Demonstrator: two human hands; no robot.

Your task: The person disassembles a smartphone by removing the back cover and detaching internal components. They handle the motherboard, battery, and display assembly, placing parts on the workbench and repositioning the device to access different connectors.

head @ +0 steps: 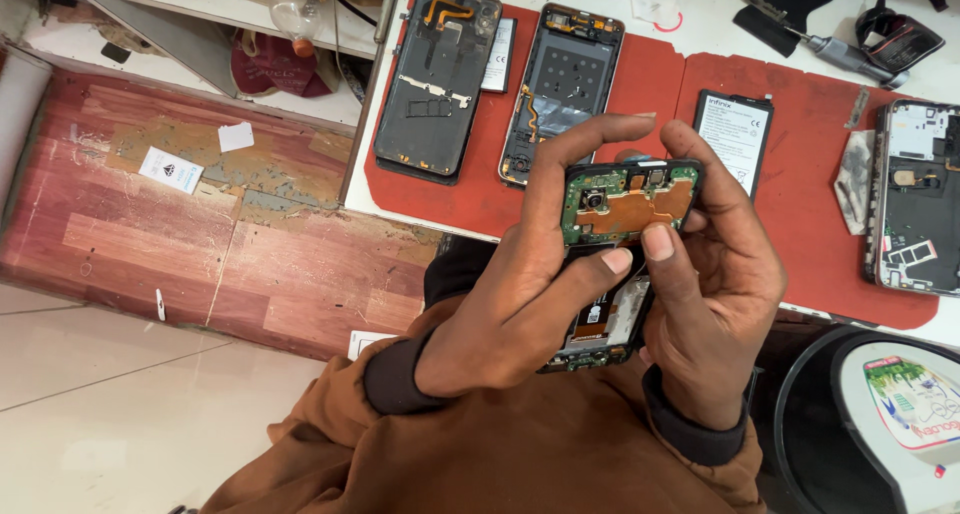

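Nearest the camera are two brown sleeves with dark cuffs, and between them one opened phone [622, 236], held upright above the lap with its back cover off. Its green circuit board and copper-coloured shield show at the top end; a connector strip shows at the bottom.

The left hand [525, 274] wraps the phone's left edge: its forefinger curls over the top corner and its thumb lies across the middle of the frame, pressed flat on the inner parts. The right hand [715, 274] cups the right edge from behind, fingers closed round the frame, with its thumb pressed down just below the circuit board, its tip almost touching the left thumb. So the phone sits clamped between both palms, with the two thumbs on its open face.

To the right, low down, stands one round black stool or bin [812, 424] with a white printed top.

Farther off, on the white bench, lie two red mats [470, 199]. On and beside them I count three more opened phones: one dark back frame [437, 82], one with a grey plate [560, 89], and one at the right edge [915, 199]. Two flat batteries show: one black cell [732, 134] just beyond the right hand, and one [498, 56] lying between the two left frames. Beyond, one small powered screwdriver [850, 54] lies on the bench.
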